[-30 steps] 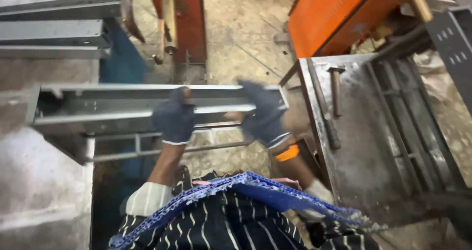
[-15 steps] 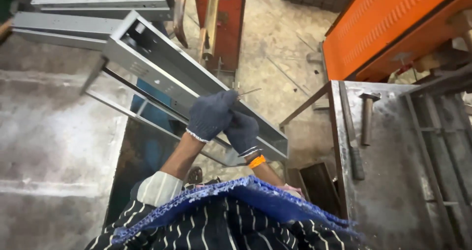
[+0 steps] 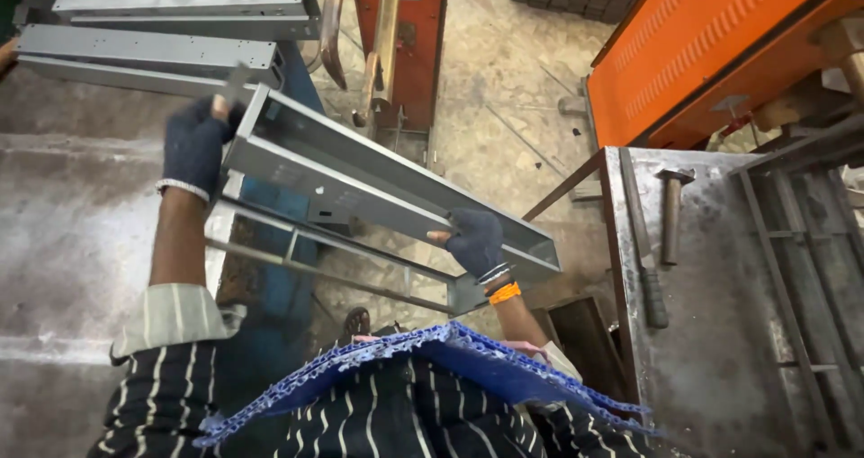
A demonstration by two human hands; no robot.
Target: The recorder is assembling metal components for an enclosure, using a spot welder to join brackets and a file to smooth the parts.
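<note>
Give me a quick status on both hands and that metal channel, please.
Left hand gripping far end of grey metal channel. Right hand gripping near end. Channel held in the air, slanted between two steel tables. Nothing blocking.

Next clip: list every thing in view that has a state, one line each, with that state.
Left hand: gloved, gripping the far end of the channel.
Right hand: gloved, gripping the near end.
Grey metal channel: lifted, tilted, open side showing.
Rod frame: hanging under the channel.
Stacked channels: lying flat.
Hammer: lying on the steel bench, untouched.
</note>
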